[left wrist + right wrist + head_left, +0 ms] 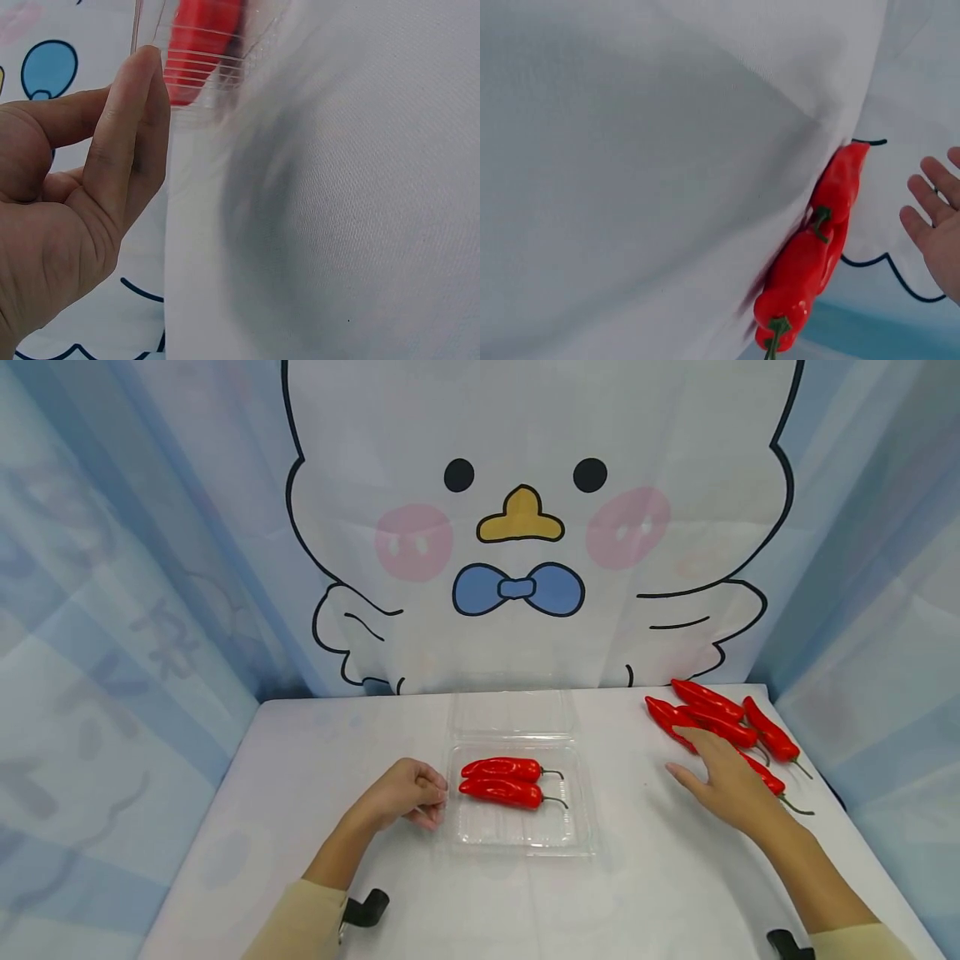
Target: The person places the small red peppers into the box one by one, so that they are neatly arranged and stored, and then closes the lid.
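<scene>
Two glossy red peppers (498,792) lay side by side in the clear container (517,839), their curved stems pointing right; both were long and tapered. The container was thin, shiny see-through plastic, shallow and square-cornered, its ribbed wall showing in the left wrist view, with its lid (513,714) folded open on the far side. The left hand (408,793) pinched the container's left rim between thumb and fingertips. At the table's far right corner lay a loose heap of similar peppers (720,725); the right hand (727,781) reached over it, fingers extended and spread, hiding part of the nearest ones. Whether it touched them could not be told. White, finely woven cloth covered the table (465,910); behind hung a curtain (525,443) printed with a bird in a blue bow tie.
</scene>
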A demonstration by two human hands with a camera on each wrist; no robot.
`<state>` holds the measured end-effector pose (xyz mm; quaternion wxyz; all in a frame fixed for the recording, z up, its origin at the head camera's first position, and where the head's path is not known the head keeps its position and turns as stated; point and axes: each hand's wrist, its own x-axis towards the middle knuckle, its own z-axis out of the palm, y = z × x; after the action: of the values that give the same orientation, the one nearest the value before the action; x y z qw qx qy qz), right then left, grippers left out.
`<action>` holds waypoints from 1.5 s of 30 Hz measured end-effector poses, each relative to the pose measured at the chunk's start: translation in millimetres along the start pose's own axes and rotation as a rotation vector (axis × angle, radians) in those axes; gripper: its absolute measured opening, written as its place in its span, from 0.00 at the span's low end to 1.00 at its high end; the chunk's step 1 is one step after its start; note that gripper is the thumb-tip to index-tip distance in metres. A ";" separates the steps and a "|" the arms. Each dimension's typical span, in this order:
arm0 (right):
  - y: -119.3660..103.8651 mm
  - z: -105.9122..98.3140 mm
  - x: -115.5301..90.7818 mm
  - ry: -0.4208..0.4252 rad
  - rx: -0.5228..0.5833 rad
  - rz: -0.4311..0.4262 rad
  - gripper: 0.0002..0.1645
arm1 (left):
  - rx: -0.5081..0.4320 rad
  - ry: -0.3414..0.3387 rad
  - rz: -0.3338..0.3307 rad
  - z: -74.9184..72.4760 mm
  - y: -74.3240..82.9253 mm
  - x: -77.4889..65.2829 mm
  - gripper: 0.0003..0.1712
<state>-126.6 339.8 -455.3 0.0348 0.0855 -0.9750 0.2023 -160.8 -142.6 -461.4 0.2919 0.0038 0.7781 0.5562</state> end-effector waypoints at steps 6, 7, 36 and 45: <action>18.4 -10.4 0.4 -0.017 0.018 0.057 0.50 | 0.003 0.000 -0.005 0.1 0.5 0.2 0.08; 21.7 -11.7 0.6 -0.010 0.017 0.061 0.49 | 0.003 0.000 -0.007 0.1 0.6 0.6 0.08; 89.4 -28.9 -1.3 -0.123 -0.051 0.276 0.39 | 0.006 -0.003 -0.027 -1.6 -1.9 5.9 0.07; 96.4 -27.5 -1.8 -0.176 -0.053 0.322 0.37 | 0.002 -0.007 -0.024 -1.5 -2.2 6.0 0.07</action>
<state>-141.3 438.2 -467.8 -0.0813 -0.0551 -0.9803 0.1713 -165.8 -142.8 -465.8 0.3014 -0.0035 0.7775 0.5519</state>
